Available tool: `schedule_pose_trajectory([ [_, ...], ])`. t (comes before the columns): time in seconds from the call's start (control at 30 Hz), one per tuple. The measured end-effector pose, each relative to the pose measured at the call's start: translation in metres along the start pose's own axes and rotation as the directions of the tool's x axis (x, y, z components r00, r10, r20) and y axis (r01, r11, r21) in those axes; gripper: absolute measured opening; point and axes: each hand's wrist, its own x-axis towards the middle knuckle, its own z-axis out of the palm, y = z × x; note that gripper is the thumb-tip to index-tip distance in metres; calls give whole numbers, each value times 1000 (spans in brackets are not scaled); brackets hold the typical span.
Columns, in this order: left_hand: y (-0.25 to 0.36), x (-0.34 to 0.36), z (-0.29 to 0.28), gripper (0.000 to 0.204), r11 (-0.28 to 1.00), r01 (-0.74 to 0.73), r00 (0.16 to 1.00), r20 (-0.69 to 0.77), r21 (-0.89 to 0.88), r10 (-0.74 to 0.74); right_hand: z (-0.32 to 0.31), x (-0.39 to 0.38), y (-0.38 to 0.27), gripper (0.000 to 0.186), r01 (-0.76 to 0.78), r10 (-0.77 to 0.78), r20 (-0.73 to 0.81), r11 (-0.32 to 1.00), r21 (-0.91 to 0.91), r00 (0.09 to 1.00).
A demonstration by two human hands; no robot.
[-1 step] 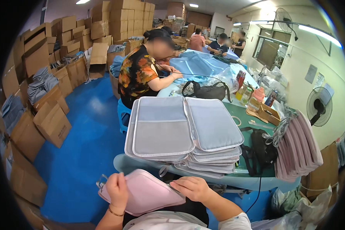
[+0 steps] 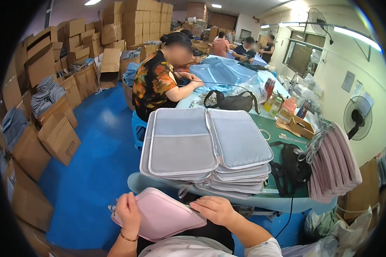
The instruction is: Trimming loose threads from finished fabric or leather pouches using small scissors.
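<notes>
A flat pink fabric pouch [image 2: 165, 214] with rounded corners and pale piping lies tilted over my lap. My left hand [image 2: 128, 210] is closed on its left edge, the fingers curled, and a grey strap or loop pokes out beside it. With fingers and thumb pressed together, my right hand [image 2: 213, 210] grips the upper right edge; what lies under the fingertips is partly hidden. Just beyond my hands, two piles of grey pouches rest on the table: a left pile [image 2: 182, 154] with a two-tone top and a right pile [image 2: 241, 139] with a bluish-grey top.
Folded pink pouches [image 2: 334, 165] stand at the table's right end, beside a black strapped bag [image 2: 291, 167]. A small cardboard tray [image 2: 301, 128] and bottles [image 2: 286, 110] sit farther back. At the far left of the table a co-worker [image 2: 158, 81] sits. Cardboard boxes [image 2: 58, 139] line the left side.
The pink pouch and my left hand have shifted very slightly. My right hand keeps its grip at the same edge, and the piles stay put.
</notes>
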Motion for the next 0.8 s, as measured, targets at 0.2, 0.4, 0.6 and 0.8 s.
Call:
schedule_pose_trajectory([
  [0.2, -30, -18, -4, 35, 933, 236, 935, -198, -271, -294, 32, -11, -26, 41, -313, 364, -212, 919, 241, 907],
  [0.4, -52, -64, -2, 35, 781, 441, 845, -89, -442, -528, 87, -40, -20, 29, -527, 596, -311, 802, 281, 740],
  [0.6, -17, -34, -23, 19, 979, -149, 964, -199, 139, 175, 81, -30, -16, 24, -487, 550, -336, 835, 257, 764],
  [0.8, 37, 2, -33, 28, 608, -638, 770, 380, 473, 512, 66, -6, -30, 26, -267, 326, -304, 938, 219, 895],
])
